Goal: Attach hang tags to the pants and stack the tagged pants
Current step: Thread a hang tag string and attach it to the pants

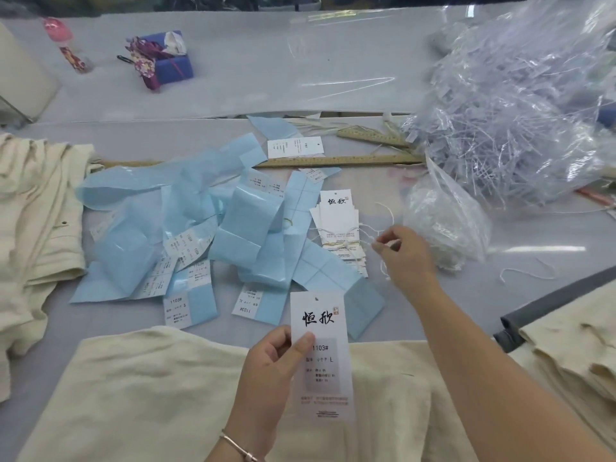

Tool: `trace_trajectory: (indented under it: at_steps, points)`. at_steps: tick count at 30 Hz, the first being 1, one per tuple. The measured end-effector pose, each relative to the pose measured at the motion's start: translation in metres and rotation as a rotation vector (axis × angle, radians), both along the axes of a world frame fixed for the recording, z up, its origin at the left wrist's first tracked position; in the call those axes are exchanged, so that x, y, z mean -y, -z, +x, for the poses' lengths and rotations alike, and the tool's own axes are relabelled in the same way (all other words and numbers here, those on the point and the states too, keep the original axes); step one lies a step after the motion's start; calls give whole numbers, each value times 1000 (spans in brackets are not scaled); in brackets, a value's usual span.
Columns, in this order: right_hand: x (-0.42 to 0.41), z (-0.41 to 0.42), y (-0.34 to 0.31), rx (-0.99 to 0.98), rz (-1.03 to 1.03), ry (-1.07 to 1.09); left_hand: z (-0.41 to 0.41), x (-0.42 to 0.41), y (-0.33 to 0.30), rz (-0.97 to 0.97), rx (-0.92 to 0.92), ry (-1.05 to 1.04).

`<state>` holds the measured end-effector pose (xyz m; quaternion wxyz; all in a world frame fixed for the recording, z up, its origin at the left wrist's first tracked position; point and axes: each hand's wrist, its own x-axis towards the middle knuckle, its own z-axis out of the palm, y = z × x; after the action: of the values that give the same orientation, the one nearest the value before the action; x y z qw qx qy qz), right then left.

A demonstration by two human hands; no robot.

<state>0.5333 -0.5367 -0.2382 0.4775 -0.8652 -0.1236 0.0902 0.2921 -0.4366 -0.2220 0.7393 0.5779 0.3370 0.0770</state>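
A hang tag (320, 355) is held upright over the near edge of the desk (233, 95), pinched at its left side between thumb and fingers of the left hand (271, 368), printed face toward the wearer, presumably so the punched hole at the top is free for threading. The right hand (405, 253) is reached to the middle right of the desk, its fingertips (378, 245) closed on a thin white string (383, 211) beside a tied bundle of tags (340, 231) (likely the loop for this tag).

Cream pants (150, 395) lie flat along the near edge, directly under the tag, not yet tagged. More cream pants (36, 201) are heaped at the left edge; whether they are tagged cannot be told.

Writing read on the tag: two large brush characters, "1103#", size "L". Sticker slips (178, 311) on blue backing, mid-desk, show "1103#" and "S". Smaller print is illegible.
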Motion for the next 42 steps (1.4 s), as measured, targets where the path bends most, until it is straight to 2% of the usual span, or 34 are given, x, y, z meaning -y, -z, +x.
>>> trace_trajectory:
  at_steps: [3,5,7,11,14,17,20,25,29,31,33,34,35,38,40,42]
  points:
    - [10,-10,-32,-334,491,29,-5,1,-10,-32,28,-4]
    - [19,-21,-51,-604,717,15,-9,3,-19,-57,38,-6]
    - [30,-37,-67,-731,759,-25,-15,5,-29,-104,48,-5]
    - [50,-82,-95,-783,743,-69,-31,13,-49,-278,97,11]
    - [61,-120,-108,-832,757,-95,-44,24,-61,-437,207,5]
    - [71,-156,-116,-884,837,-124,-59,37,-70,-477,257,34]
    - [77,-191,-123,-862,846,-165,-79,54,-79,-415,262,130]
    - [91,-234,-124,-807,629,-133,-106,81,-87,-111,262,230]
    - [110,-246,-124,-761,581,-81,-121,94,-92,-34,248,249]
    - [123,-248,-118,-469,411,-19,-128,97,-94,-14,244,226]
    - [136,-253,-110,-65,42,-13,-133,99,-95,-8,228,200]
    - [143,-258,-108,74,-86,-47,-135,100,-95,-9,211,201]
    - [148,-263,-106,122,-116,-119,-136,101,-96,-14,189,213]
    - [154,-276,-108,-17,-18,-389,-139,109,-96,-39,135,251]
    - [159,-281,-114,-21,-44,-458,-139,115,-93,-45,120,252]
    - [164,-282,-119,-99,68,-503,-139,120,-89,-68,108,247]
